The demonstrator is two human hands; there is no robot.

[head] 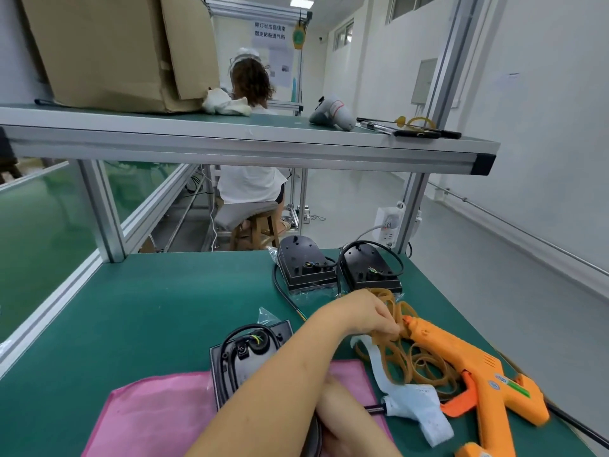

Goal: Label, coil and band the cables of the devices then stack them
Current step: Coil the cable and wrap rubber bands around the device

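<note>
We are pinching the tangled rubber bands (412, 357) with the curled fingers (386, 328) of our left hand (365, 313) right at the nozzle of the glue gun (461, 357), our right hand (339, 420) too hidden to tell its grip near the device (244, 354) left of that gun, so we are risking lifting a knotted clump.

At 6 o'clock the right hand (337, 405) is largely hidden by the left forearm (280, 374), fingers unseen; the glue gun (461, 357) is cropped at 5 o'clock.

My green-matted workbench (148, 308) carries 2 black plastic devices (306, 268) far right, a pink cloth (155, 417) near me, and tan rubber bands (418, 361) beside an orange glue gun (468, 367) at right.
</note>
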